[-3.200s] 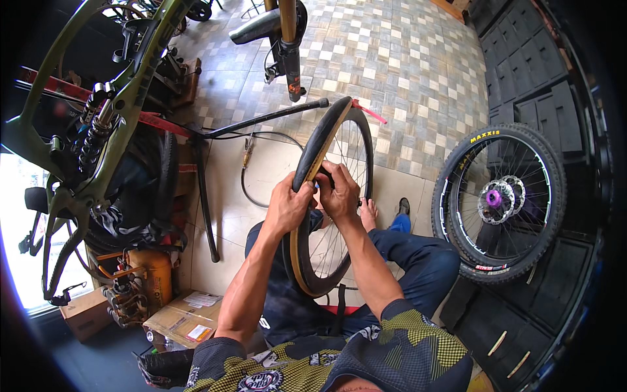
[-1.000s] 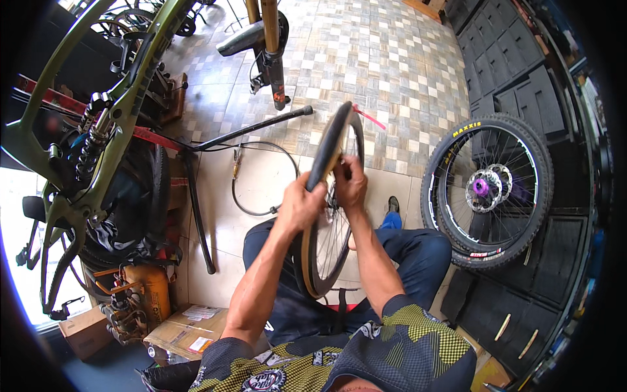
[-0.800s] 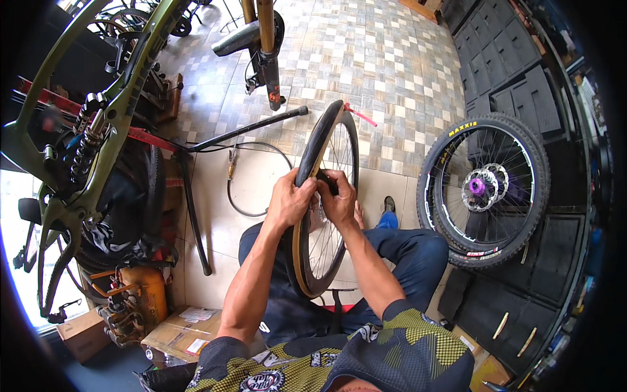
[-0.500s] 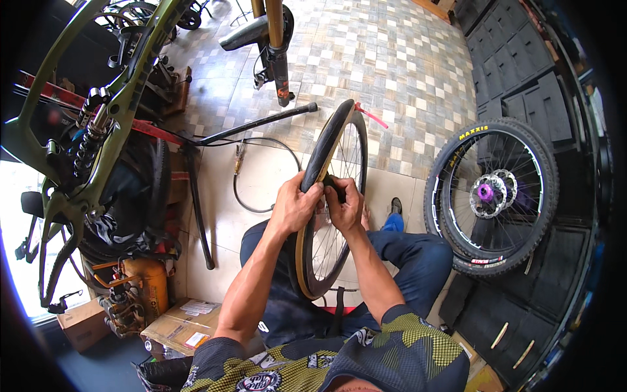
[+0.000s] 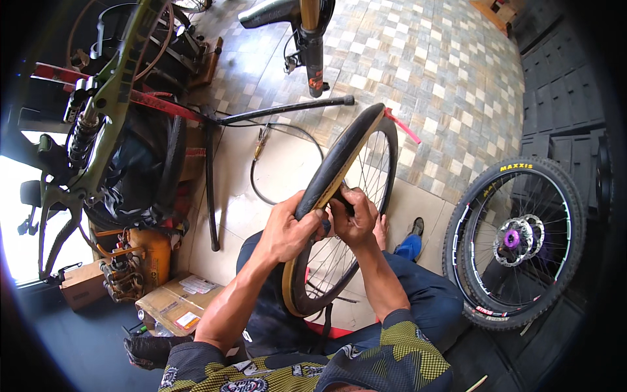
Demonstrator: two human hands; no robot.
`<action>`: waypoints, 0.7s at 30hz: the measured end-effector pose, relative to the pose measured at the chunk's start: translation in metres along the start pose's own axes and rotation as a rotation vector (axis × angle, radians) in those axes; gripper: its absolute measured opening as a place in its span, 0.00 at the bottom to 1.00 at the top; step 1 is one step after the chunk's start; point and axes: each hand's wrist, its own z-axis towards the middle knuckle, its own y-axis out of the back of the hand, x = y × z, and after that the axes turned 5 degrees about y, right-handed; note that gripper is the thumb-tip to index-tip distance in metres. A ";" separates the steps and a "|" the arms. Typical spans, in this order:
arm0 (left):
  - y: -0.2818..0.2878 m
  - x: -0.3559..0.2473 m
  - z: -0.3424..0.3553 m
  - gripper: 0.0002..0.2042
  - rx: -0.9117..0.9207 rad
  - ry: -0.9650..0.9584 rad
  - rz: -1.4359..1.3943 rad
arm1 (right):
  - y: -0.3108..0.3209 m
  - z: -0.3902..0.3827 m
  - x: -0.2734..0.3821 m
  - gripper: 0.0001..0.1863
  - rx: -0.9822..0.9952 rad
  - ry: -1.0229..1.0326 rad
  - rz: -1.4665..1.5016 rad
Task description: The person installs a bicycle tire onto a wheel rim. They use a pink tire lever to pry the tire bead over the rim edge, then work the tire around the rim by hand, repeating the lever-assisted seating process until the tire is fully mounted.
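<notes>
Here the wheel (image 5: 344, 153) is held on edge before the body, between the legs (image 5: 418, 287), its long axis slanted from lower left to upper right, top pointed away. Midway along, its left edge is clasped by the left hand (image 5: 289, 230); its inner side is met by the right hand (image 5: 354, 219), fingers curled, grip hidden.

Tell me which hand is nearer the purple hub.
Right: the right hand is left of the purple hub; the left hand is farther left, on the tan-edged tire.
</notes>
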 end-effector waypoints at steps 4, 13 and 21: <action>0.021 -0.002 0.008 0.14 0.008 0.067 -0.037 | -0.009 0.003 0.003 0.13 0.096 -0.164 0.072; 0.044 0.011 0.019 0.18 -0.010 0.096 -0.068 | -0.026 -0.009 -0.031 0.19 0.156 -0.084 0.261; 0.048 0.014 0.019 0.20 -0.009 0.082 -0.075 | -0.028 -0.002 -0.035 0.17 0.117 -0.063 0.249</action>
